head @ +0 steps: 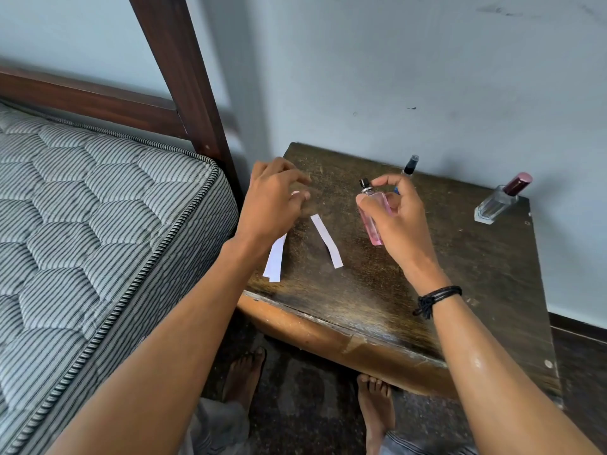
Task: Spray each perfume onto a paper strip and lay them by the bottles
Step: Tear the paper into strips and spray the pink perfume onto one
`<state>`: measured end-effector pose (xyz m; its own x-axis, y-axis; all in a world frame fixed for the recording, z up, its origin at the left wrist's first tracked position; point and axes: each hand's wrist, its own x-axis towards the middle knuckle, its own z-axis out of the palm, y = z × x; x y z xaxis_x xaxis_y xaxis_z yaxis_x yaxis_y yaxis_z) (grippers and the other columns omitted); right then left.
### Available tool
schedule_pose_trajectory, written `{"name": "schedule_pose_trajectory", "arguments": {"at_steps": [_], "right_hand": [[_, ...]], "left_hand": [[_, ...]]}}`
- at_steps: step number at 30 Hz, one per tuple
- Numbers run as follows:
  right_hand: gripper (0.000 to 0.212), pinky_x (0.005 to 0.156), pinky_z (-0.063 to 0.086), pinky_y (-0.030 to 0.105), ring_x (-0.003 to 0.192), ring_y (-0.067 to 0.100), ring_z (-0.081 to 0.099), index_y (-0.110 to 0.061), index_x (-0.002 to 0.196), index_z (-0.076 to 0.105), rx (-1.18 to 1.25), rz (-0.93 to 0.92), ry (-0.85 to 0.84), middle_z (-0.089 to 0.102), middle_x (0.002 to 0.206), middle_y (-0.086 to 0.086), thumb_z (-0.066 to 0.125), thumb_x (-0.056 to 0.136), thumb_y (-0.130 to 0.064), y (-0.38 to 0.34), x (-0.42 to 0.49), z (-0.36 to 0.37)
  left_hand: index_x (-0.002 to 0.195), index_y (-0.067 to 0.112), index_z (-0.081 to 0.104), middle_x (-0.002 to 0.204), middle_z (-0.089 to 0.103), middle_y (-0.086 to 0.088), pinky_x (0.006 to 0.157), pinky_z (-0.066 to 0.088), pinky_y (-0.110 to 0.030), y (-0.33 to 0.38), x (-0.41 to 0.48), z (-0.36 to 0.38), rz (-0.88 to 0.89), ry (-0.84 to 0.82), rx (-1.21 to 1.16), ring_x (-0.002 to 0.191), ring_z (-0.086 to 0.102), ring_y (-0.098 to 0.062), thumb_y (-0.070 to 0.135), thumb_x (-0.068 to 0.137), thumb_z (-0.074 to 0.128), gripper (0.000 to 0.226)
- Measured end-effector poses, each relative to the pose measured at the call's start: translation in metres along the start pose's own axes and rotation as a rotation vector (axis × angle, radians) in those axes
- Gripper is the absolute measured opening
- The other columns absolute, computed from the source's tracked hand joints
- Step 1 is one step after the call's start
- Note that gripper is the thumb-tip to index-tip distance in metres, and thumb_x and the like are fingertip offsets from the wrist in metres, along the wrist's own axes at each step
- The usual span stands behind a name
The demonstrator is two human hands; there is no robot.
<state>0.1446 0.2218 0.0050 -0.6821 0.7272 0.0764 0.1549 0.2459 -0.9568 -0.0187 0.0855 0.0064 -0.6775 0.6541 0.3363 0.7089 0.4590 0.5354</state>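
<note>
My right hand point(399, 218) holds a small pink perfume bottle point(372, 224) tilted above the dark wooden table point(377, 300). Its black spray nozzle point(364, 183) is bare, and my forefinger tip is at it. My left hand point(274, 200) hovers over the table's left part, its fingers pinched on a small pale pink cap point(295, 193). One white paper strip point(326, 241) lies loose between my hands. Two overlapping strips point(275, 261) lie partly under my left wrist.
A slim bottle with a black sprayer point(409, 165) stands behind my right hand. A clear square bottle with a maroon cap point(499, 200) stands at the table's far right by the wall. A striped mattress point(98, 208) and a dark bedpost point(184, 77) are to the left.
</note>
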Motion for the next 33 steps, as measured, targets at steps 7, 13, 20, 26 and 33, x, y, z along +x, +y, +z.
{"name": "schedule_pose_trajectory", "arguments": {"at_steps": [7,13,20,26,33], "right_hand": [[0.029,0.059,0.055,0.033,0.062,0.022,0.064,-0.034,0.112,0.056,0.021,0.01,-0.012,0.073,0.087,0.005,0.073,0.09,-0.042,-0.001,0.0,-0.001],[0.029,0.058,0.052,0.033,0.057,0.011,0.059,-0.036,0.11,0.055,-0.007,0.003,-0.061,0.067,0.076,-0.005,0.073,0.089,-0.044,0.003,-0.002,0.002],[0.03,0.074,0.045,0.04,0.065,0.002,0.054,-0.038,0.103,0.055,0.018,0.007,-0.143,0.067,0.067,-0.015,0.075,0.083,-0.048,0.008,0.0,0.005],[0.027,0.076,0.042,0.036,0.062,-0.002,0.056,-0.035,0.105,0.057,0.014,-0.02,-0.164,0.069,0.07,-0.016,0.078,0.087,-0.037,0.004,-0.004,0.008],[0.028,0.076,0.044,0.03,0.066,-0.002,0.059,-0.037,0.105,0.058,-0.017,-0.027,-0.167,0.072,0.077,-0.014,0.079,0.087,-0.037,0.001,-0.005,0.009]], "left_hand": [[0.124,0.024,0.069,0.129,0.061,0.004,0.098,0.037,-0.025,-0.004,0.0,-0.002,-0.115,-0.225,0.004,0.118,0.055,-0.018,0.015,0.09,0.073,0.036],[0.113,0.023,0.074,0.111,0.07,0.004,0.092,0.055,-0.035,-0.003,0.0,0.001,-0.183,-0.165,-0.055,0.097,0.067,-0.015,0.009,0.092,0.069,0.025],[0.111,0.011,0.074,0.104,0.075,-0.011,0.098,0.056,-0.035,0.011,0.002,-0.006,-0.403,-0.137,-0.935,0.098,0.072,-0.02,0.0,0.091,0.069,0.023],[0.119,0.001,0.068,0.11,0.073,-0.019,0.096,0.056,-0.03,0.018,-0.001,-0.004,-0.402,-0.238,-1.114,0.096,0.07,-0.017,-0.004,0.092,0.065,0.028],[0.121,-0.001,0.067,0.108,0.073,-0.017,0.092,0.057,-0.025,0.021,-0.004,-0.004,-0.343,-0.307,-1.02,0.094,0.07,-0.016,-0.007,0.09,0.066,0.031]]}}
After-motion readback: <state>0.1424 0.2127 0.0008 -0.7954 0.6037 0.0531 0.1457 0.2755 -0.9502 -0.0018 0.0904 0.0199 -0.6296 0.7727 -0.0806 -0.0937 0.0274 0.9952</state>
